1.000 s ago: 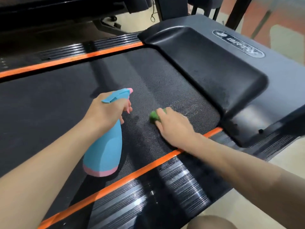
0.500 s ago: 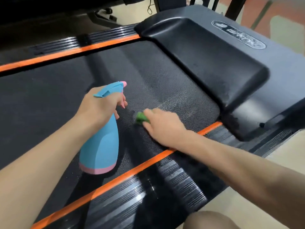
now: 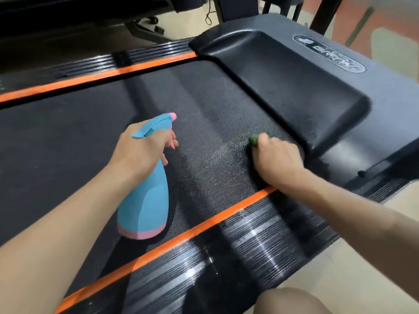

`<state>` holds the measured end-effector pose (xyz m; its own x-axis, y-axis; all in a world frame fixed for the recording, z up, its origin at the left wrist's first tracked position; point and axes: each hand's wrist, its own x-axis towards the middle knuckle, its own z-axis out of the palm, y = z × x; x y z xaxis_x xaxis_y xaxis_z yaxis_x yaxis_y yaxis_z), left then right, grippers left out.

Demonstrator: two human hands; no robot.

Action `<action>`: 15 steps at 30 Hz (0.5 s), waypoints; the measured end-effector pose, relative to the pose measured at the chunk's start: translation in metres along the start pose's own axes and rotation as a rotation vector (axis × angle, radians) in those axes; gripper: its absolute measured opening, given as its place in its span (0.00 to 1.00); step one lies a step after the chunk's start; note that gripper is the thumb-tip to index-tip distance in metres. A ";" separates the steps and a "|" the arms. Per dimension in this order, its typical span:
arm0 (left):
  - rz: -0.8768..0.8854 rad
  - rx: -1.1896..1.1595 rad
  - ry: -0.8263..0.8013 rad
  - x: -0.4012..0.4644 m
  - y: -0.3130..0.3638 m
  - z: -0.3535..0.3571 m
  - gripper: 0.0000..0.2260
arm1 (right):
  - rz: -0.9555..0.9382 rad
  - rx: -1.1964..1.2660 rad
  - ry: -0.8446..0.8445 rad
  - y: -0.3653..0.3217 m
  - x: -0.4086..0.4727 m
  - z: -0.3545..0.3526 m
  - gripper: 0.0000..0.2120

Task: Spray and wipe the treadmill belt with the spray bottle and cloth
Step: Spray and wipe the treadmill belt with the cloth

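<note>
Wiping belt (image 3: 204,105) at frame centre-right: right hand (image 3: 275,158) grip pressing green cloth (image 3: 253,139) flat for scrubbing; left hand (image 3: 145,152) grip curled around spray bottle (image 3: 147,200), centre-left, nozzle aimed ahead, ready.

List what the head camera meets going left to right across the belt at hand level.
left hand gripping the spray bottle → bare wet belt → green cloth → right hand pressing it → black motor cover

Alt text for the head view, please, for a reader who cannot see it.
The right hand presses a green cloth onto the black textured treadmill belt near the black plastic motor cover, while the left hand holds a blue-and-pink plastic spray bottle.
</note>
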<state>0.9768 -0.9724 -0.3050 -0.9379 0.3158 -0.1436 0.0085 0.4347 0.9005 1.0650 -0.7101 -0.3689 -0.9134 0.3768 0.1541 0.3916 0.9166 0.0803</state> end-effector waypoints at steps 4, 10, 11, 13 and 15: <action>-0.003 0.001 -0.015 -0.001 0.002 0.002 0.15 | -0.339 0.054 -0.092 -0.037 -0.041 -0.013 0.13; -0.012 -0.048 0.011 -0.002 0.002 -0.001 0.16 | -0.024 -0.137 -0.017 0.048 0.030 -0.002 0.15; -0.012 -0.062 0.025 -0.002 0.001 -0.002 0.17 | 0.035 -0.122 -0.002 0.050 0.034 0.002 0.15; -0.008 -0.087 0.040 -0.001 -0.001 -0.002 0.18 | 0.095 -0.023 0.021 0.031 0.028 0.004 0.14; -0.001 -0.093 0.047 0.000 -0.002 -0.003 0.19 | 0.072 0.104 -0.030 -0.005 0.008 -0.003 0.14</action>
<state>0.9758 -0.9762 -0.3056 -0.9533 0.2740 -0.1273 -0.0230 0.3544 0.9348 1.0560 -0.7123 -0.3654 -0.8868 0.4446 0.1265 0.4442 0.8953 -0.0325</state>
